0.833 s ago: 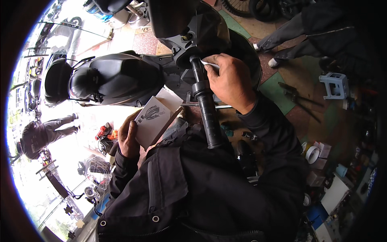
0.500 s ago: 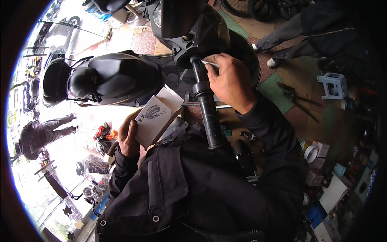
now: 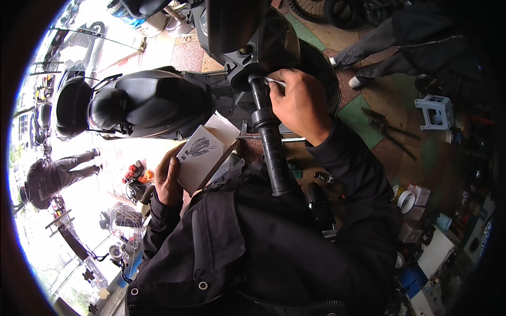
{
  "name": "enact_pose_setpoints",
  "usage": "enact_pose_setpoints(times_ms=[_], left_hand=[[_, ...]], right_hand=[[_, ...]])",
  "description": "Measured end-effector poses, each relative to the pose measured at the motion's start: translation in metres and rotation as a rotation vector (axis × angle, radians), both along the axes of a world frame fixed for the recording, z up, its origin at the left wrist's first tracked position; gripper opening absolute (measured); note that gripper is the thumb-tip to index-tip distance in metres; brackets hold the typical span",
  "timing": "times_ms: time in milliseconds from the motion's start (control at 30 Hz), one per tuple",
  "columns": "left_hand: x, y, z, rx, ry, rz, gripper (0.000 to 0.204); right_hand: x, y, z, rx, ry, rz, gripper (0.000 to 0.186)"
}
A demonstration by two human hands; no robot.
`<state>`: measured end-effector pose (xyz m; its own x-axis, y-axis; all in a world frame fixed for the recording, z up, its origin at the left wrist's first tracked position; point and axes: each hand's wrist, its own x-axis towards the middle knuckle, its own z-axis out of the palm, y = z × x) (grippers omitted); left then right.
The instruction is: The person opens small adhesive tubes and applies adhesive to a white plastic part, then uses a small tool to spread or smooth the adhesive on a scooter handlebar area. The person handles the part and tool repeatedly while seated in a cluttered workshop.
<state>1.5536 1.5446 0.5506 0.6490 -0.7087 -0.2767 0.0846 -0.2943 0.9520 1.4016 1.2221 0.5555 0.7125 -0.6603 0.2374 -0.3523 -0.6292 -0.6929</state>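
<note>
My left hand (image 3: 167, 176) is closed around the edge of a small white cardboard box (image 3: 197, 160) with dark printing. The box's end flap (image 3: 222, 128) stands up. My right hand (image 3: 303, 105) pinches a thin white piece (image 3: 276, 81), mostly hidden by the fingers; whether it is paper or cloth I cannot tell. That hand is beside the bare inner part of a black handlebar (image 3: 259, 92), just beyond its collar. The ribbed black handlebar grip (image 3: 274, 158) points back toward my body. Its bar runs into the scooter's dark front housing (image 3: 271, 50).
The scooter's black seat (image 3: 158, 100) and rear box (image 3: 72, 108) extend left. One person (image 3: 52, 176) stands at the far left, another person's legs (image 3: 374, 50) are at upper right. A pale blue stool (image 3: 435, 112), long dark tools (image 3: 387, 129) and cluttered boxes (image 3: 416, 203) lie to the right.
My right hand has shifted very slightly along the handlebar and turned a little, and less of the white piece shows. The left hand and the box stay in place.
</note>
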Motion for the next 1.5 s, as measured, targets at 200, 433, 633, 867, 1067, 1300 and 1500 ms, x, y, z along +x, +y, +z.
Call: enact_pose_setpoints(times_ms=[200, 433, 633, 867, 1067, 1300, 1500], left_hand=[[0.000, 0.000, -0.002, -0.017, 0.020, 0.002, 0.052], [-0.001, -0.004, 0.005, 0.016, -0.010, -0.003, 0.051], [0.001, -0.005, 0.001, -0.002, -0.001, -0.020, 0.051], [0.000, -0.006, 0.004, 0.012, 0.004, -0.018, 0.051], [0.002, -0.003, -0.003, 0.006, 0.008, -0.008, 0.051], [0.004, -0.002, -0.003, 0.014, -0.009, -0.010, 0.050], [0.004, -0.004, -0.004, 0.013, -0.009, -0.008, 0.050]], right_hand=[[-0.003, -0.001, 0.003, -0.030, 0.027, -0.029, 0.012], [-0.009, 0.001, 0.002, -0.012, -0.057, -0.010, 0.012], [-0.011, 0.003, 0.008, -0.017, -0.033, -0.020, 0.014], [-0.008, 0.004, 0.013, -0.038, -0.023, -0.013, 0.014], [-0.005, 0.004, 0.011, -0.030, -0.028, -0.005, 0.013], [-0.005, 0.004, 0.011, -0.083, -0.037, -0.005, 0.013], [-0.004, 0.006, 0.015, -0.096, -0.053, -0.001, 0.008]])
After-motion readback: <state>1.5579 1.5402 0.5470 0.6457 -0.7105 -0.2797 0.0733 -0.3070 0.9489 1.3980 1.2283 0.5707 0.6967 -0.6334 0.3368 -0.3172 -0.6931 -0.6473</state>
